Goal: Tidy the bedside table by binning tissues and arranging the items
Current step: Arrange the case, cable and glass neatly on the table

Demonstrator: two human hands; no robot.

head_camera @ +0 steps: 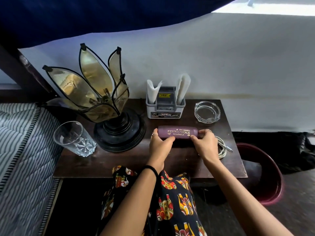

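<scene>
Table (119, 160): against wall, bed (20, 142) on its left
Back row: lamp (102, 103) left, tissue holder (165, 106) middle, ashtray (207, 111) right
Front left: glass (75, 138), before lamp
Centre: spectacle case (178, 132) before holder (a hand at each end)
Right: cable (222, 147), before ashtray
Floor right: bin (272, 181)

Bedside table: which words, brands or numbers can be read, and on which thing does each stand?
"PRINCE OPTICALS" and "ROURKELA": purple hard spectacle case, gold letters.
"OPEL": grey plastic tissue holder, front sticker.
Number line above the name on the case: partly blurred.
Yellow label inside the holder: unreadable.
</scene>
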